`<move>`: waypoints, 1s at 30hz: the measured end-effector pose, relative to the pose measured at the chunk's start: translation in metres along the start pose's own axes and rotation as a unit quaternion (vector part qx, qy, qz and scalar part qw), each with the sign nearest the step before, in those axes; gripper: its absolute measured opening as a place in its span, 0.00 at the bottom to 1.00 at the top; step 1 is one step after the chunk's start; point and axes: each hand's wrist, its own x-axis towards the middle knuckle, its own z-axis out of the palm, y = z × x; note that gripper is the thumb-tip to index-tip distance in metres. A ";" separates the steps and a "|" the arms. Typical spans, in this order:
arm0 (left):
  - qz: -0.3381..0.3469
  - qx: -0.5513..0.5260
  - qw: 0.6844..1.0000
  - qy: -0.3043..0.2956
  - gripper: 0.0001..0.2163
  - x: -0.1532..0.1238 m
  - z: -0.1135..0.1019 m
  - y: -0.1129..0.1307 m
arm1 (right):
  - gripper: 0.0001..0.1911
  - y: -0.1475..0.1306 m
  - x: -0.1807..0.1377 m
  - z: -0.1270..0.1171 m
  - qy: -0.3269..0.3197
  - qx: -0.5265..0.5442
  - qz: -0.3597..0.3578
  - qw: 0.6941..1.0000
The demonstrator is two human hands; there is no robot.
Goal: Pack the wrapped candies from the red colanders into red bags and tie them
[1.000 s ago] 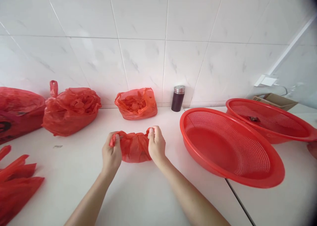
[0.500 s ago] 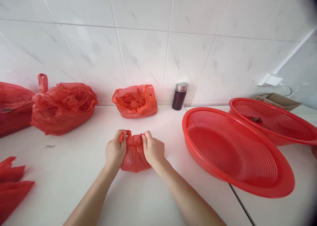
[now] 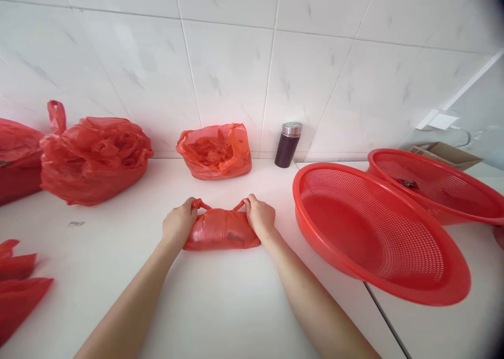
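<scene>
A small red plastic bag [image 3: 222,230] lies in front of me on the white table, stretched wide between my hands. My left hand [image 3: 179,221] is closed on the twisted handle at its left end. At the other end, my right hand [image 3: 260,214] pinches the second handle. Something dark shows faintly through the thin plastic at the lower right; what it is I cannot make out. Behind it, close to the wall, stands an open red bag [image 3: 214,154] with crumpled red plastic inside.
A dark thermos [image 3: 288,145] stands by the wall. Two red plastic colanders, a near one [image 3: 342,228] and a far one [image 3: 437,186], fill the right side. A bulging red bag [image 3: 94,162] sits at the left, with red plastic sheets [image 3: 23,301] nearer me. A cardboard box [image 3: 452,154] is behind the colanders.
My hands have moved apart, pulling the small bag's handles outward. The bag has gone from bunched and narrow to wide and flat. The view has tilted slightly downward.
</scene>
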 end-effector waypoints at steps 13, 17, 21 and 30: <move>-0.001 0.116 0.993 0.001 0.18 0.009 0.014 0.000 | 0.14 0.006 0.007 0.001 -0.008 -0.049 0.008 0.999; 0.002 0.118 0.993 0.010 0.17 0.006 0.014 0.002 | 0.13 0.005 0.006 0.000 -0.009 -0.041 0.014 0.999; 0.007 0.116 0.993 0.018 0.17 0.004 0.014 0.002 | 0.14 0.006 0.005 -0.001 -0.007 -0.025 0.018 1.000; 0.017 0.109 0.994 0.029 0.17 0.007 0.018 -0.005 | 0.23 -0.012 -0.015 -0.021 0.065 0.038 -0.040 0.996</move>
